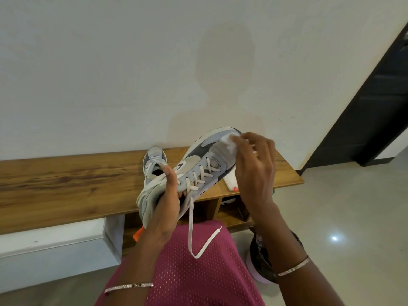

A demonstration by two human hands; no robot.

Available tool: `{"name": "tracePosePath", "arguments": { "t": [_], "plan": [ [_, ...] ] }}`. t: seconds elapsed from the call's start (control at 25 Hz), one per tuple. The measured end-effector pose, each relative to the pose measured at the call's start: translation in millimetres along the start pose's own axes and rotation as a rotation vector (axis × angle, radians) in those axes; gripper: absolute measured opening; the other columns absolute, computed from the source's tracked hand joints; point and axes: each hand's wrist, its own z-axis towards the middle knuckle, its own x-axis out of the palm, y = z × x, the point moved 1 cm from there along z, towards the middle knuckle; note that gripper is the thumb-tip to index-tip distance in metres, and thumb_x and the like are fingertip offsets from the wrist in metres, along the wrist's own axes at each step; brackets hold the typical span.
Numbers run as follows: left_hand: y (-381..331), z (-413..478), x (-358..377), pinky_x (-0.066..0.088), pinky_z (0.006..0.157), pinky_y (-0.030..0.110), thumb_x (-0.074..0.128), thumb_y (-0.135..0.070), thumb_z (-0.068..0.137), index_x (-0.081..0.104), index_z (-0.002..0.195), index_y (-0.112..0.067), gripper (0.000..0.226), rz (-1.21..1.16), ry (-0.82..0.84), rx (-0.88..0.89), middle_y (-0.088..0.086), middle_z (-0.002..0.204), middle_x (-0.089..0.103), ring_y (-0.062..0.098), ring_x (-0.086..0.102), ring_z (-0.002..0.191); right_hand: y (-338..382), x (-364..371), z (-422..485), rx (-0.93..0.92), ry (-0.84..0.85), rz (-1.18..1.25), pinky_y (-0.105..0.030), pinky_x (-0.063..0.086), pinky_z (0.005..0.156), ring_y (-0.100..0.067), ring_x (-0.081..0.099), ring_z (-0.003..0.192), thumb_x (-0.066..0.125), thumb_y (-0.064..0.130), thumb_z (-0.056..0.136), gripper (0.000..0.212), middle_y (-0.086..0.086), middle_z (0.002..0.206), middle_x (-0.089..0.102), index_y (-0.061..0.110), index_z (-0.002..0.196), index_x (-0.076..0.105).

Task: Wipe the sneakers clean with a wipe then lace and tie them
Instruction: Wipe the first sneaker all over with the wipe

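wooden bench against white wall, pale tiled floor | left hand grips raised sneaker at its collar | right hand pinches wipe on its toe | second sneaker on bench

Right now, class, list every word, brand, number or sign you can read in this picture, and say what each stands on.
No words or numbers can be read anywhere.
On the held sneaker: a dark swoosh-shaped mark on its side, no lettering.
On the white pack lying on the bench: any print is too blurred to read.
On the wipe: nothing.
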Motion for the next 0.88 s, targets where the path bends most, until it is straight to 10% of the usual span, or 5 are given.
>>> {"name": "tracePosePath", "arguments": {
  "t": [0.36, 0.48, 0.64, 0.88],
  "plan": [
    [-4.4, -8.1, 7.6, 0.052, 0.091, 0.035, 0.034, -0.102, 0.055, 0.062, 0.132, -0.025, 0.112, 0.044, -0.088, 0.069, 0.003, 0.118, 0.072, 0.016, 0.065, 0.110, 19.3, 7.6, -12.2, -0.036, 0.091, 0.055, -0.027, 0.049, 0.080, -0.030, 0.058, 0.101, 0.067, 0.004, 0.089, 0.025, -0.017, 0.110, 0.065, 0.004, 0.114, 0.071],
    [-5.0, -8.9, 8.1, 0.044, 0.107, 0.047, 0.043, -0.101, 0.051, 0.060, 0.134, -0.022, 0.116, 0.028, -0.131, 0.105, 0.005, 0.126, 0.068, 0.024, 0.060, 0.123, -2.3, -3.4, 1.0, 0.148, -0.014, 0.069, -0.006, 0.035, 0.082, -0.024, 0.056, 0.098, 0.068, 0.000, 0.088, 0.024, -0.015, 0.107, 0.065, 0.004, 0.112, 0.071],
    [-8.7, -12.1, 8.2, 0.042, 0.110, 0.051, 0.044, -0.100, 0.055, 0.058, 0.136, -0.022, 0.113, 0.033, -0.123, 0.107, 0.007, 0.129, 0.065, 0.028, 0.057, 0.126, -15.3, -7.6, -3.9, 0.479, 0.078, 0.302, -0.021, 0.054, 0.073, -0.007, 0.060, 0.090, 0.063, 0.006, 0.094, 0.025, 0.000, 0.105, 0.063, 0.013, 0.118, 0.065],
    [-20.2, -22.9, 20.9, 0.047, 0.089, 0.045, 0.039, -0.069, 0.073, 0.075, 0.065, -0.038, 0.048, 0.052, -0.154, 0.138, -0.008, 0.067, 0.069, 0.020, 0.061, 0.083, -3.2, -16.9, 16.7, 0.524, 0.005, 0.365, -0.017, 0.051, 0.072, -0.004, 0.058, 0.091, 0.059, 0.005, 0.096, 0.027, 0.008, 0.105, 0.061, 0.018, 0.120, 0.066]
  ]
}}
